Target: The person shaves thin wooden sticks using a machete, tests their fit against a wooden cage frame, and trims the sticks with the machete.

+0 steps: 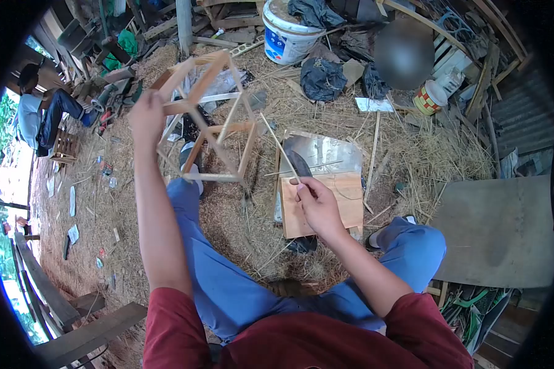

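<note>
My left hand [148,117] is raised at the left, its fingers closed on the upper corner of an open wooden frame [194,106] made of thin slats. The frame is tilted and slightly blurred. Low in the middle, my right hand [319,208] pinches the lower end of a thin wooden stick [279,145], which points up towards the frame. A dark, blade-like piece [298,163] lies by those fingers; I cannot tell whether the hand holds it. Beneath are a wooden board [341,215] and a shiny metal sheet [335,152], with another thin stick across them.
Straw and shavings cover the ground around my feet. A large white bucket [280,46], black plastic bags [323,80] and a small checkered bucket [429,98] stand ahead. A grey panel [498,234] lies at the right. Another person [37,120] sits at the far left.
</note>
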A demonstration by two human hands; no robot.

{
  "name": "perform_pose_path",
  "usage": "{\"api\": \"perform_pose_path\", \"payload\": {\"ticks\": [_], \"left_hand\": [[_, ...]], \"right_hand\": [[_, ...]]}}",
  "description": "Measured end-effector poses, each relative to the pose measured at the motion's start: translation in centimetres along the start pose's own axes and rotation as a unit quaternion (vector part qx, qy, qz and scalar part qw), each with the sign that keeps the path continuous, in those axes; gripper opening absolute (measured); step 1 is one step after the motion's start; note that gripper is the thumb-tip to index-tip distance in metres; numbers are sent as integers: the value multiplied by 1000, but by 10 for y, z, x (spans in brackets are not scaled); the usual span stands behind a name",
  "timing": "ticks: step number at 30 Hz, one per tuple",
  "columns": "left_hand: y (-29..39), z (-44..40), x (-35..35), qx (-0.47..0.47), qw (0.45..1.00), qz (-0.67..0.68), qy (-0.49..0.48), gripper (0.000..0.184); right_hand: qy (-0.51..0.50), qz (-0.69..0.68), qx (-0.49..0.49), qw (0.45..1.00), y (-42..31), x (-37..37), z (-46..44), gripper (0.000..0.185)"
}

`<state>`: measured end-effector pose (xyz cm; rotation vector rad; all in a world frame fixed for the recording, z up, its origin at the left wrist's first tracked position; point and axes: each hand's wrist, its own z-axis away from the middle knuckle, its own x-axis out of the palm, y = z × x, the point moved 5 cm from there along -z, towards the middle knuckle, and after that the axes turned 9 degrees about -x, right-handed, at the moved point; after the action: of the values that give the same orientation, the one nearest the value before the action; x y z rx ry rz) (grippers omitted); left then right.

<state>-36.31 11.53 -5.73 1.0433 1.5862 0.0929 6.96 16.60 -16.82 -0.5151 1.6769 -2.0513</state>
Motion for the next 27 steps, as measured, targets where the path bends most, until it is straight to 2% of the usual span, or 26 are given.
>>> {"api": "perform_pose_path", "payload": {"ticks": [1, 2, 4, 5, 7, 8, 9, 11, 12, 13, 15, 16, 17, 20, 21, 23, 25, 26, 27], "left_hand": [[-14, -5, -20, 12, 999, 39, 37, 38], [-25, -7, -37, 14, 998, 36, 41, 38], [-46, -5, -66, -16, 983, 180, 28, 39], [-52, -2, -78, -14, 983, 180, 33, 39], [-63, 7, -103, -18, 961, 252, 110, 41], [-69, 11, -111, -27, 944, 291, 150, 49], [-74, 13, -116, -30, 943, 294, 154, 49], [-94, 17, -124, -79, 844, 511, 143, 61], [-98, 18, -126, -103, 816, 552, 133, 67], [-102, 22, -130, -104, 814, 554, 139, 67], [-106, 30, -126, -127, 776, 610, 101, 67], [-109, 29, -121, -156, 730, 654, 122, 67], [-115, 24, -115, -156, 728, 655, 129, 67], [-140, 16, -91, -72, 766, 620, 156, 68], [-137, 14, -81, -20, 735, 673, 80, 64], [-109, 27, -80, 28, 694, 719, 1, 61], [-46, 46, -90, -90, 757, 647, -29, 76], [-48, 41, -82, -70, 765, 633, -94, 86], [-38, 45, -81, -68, 764, 635, -96, 86]], "right_hand": [[5, 16, -21, 1000, -2, -2, 2, 22], [3, 12, -24, 1000, 0, -3, 2, 22], [20, 62, -98, 993, -3, -6, 1, 21], [17, 61, -102, 993, -5, -5, 1, 21], [31, 79, -166, 983, -16, -4, 3, 21], [29, 81, -169, 982, -21, -3, 4, 21], [17, 81, -192, 978, -30, -2, 5, 21], [-1, 85, -219, 972, -47, 0, 7, 21], [-12, 83, -242, 967, -56, 1, 9, 22], [-23, 80, -264, 961, -64, 4, 12, 23], [-19, 42, -261, 964, -76, 8, 19, 23], [-10, 0, -255, 967, -81, 9, 23, 23], [-16, 2, -257, 966, -85, 11, 26, 23], [-28, -7, -259, 965, -98, 12, 39, 18], [-29, -5, -256, 966, -102, 13, 42, 18], [-30, -15, -255, 966, -108, 12, 46, 17], [-41, -5, -257, 965, -106, 12, 47, 15], [-50, -19, -233, 971, -98, 12, 45, 14], [-58, -32, -209, 976, -92, 12, 44, 13]]}}
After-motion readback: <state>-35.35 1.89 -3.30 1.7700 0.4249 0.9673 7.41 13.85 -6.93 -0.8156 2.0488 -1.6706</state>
